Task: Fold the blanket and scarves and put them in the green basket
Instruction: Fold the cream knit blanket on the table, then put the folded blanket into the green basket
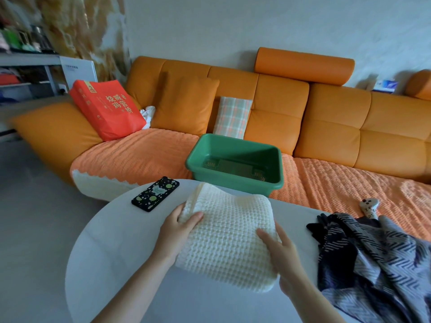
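A folded cream knitted scarf lies on the white round table. My left hand grips its left edge, thumb on top. Along its right edge my right hand holds it, fingers over the fabric. The green basket stands empty on the orange sofa just beyond the table's far edge. A dark blue and grey patterned scarf lies crumpled on the table's right side.
A phone in a black dotted case lies on the table to the left of the scarf. On the sofa are a red bag, an orange cushion, a checked pillow and a small toy.
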`<action>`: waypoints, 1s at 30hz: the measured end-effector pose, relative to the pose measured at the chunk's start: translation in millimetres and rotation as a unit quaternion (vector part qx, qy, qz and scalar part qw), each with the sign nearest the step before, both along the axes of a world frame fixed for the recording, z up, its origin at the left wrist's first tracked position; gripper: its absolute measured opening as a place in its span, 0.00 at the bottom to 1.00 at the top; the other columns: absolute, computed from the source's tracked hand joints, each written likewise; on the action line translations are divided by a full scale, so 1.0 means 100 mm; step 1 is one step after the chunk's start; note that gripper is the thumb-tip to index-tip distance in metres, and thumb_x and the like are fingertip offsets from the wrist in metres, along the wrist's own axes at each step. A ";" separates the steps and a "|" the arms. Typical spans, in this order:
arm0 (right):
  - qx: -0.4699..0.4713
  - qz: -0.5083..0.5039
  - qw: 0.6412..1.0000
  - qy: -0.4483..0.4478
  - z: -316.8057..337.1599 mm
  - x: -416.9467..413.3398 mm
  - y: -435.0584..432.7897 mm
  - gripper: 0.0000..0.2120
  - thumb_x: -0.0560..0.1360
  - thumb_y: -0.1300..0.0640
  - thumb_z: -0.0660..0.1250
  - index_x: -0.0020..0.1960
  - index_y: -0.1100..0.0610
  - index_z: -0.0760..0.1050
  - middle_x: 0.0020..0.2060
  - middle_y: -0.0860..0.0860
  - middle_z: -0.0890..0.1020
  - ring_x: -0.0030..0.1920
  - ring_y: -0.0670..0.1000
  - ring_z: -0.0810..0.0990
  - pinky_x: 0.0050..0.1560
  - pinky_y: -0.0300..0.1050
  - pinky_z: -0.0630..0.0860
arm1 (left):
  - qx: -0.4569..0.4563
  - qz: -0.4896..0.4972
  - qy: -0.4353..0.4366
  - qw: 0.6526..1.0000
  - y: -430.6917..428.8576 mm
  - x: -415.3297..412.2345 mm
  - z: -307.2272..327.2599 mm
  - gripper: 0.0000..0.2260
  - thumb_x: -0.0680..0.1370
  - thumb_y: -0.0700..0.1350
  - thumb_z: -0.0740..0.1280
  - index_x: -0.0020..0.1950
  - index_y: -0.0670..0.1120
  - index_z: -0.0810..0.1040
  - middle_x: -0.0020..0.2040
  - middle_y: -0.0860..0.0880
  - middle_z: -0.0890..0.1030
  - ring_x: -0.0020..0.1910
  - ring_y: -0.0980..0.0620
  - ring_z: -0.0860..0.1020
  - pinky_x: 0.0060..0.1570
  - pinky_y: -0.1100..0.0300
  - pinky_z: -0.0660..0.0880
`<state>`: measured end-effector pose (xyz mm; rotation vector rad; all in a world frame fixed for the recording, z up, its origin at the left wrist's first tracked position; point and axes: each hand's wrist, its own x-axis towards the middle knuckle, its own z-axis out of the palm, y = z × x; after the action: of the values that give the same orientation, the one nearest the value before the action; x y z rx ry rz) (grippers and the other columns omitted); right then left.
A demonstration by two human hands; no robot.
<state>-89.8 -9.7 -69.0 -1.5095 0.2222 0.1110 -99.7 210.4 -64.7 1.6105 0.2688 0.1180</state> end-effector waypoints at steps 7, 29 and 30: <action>-0.024 -0.007 0.992 -0.121 0.87 0.36 0.05 0.22 0.74 0.58 0.68 0.66 0.47 0.70 0.47 0.50 0.82 0.43 0.51 0.82 0.37 0.47 0.79 | -0.021 -0.001 -0.107 0.994 0.06 0.40 0.81 0.14 0.74 0.47 0.69 0.58 0.48 0.76 0.49 0.50 0.82 0.46 0.52 0.82 0.44 0.57 0.78; -0.495 0.062 0.864 -0.062 -0.42 3.27 0.85 0.23 0.79 0.57 0.55 0.73 0.54 0.58 0.68 0.62 0.63 0.59 0.63 0.71 0.48 0.50 0.71 | 0.356 0.092 -0.099 0.925 0.35 3.02 -0.60 0.19 0.79 0.39 0.60 0.69 0.49 0.68 0.65 0.46 0.70 0.58 0.50 0.70 0.55 0.62 0.66; -0.514 0.078 0.852 -0.063 -0.45 3.31 0.84 0.21 0.78 0.57 0.56 0.71 0.56 0.60 0.67 0.62 0.66 0.61 0.63 0.71 0.53 0.53 0.71 | 0.376 0.085 -0.094 0.918 0.35 3.02 -0.63 0.16 0.80 0.39 0.58 0.67 0.47 0.70 0.63 0.46 0.73 0.56 0.50 0.71 0.53 0.63 0.66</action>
<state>241.5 74.6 -113.8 -2.6028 0.0358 0.0114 202.6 245.7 -128.2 2.3174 0.2238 0.5643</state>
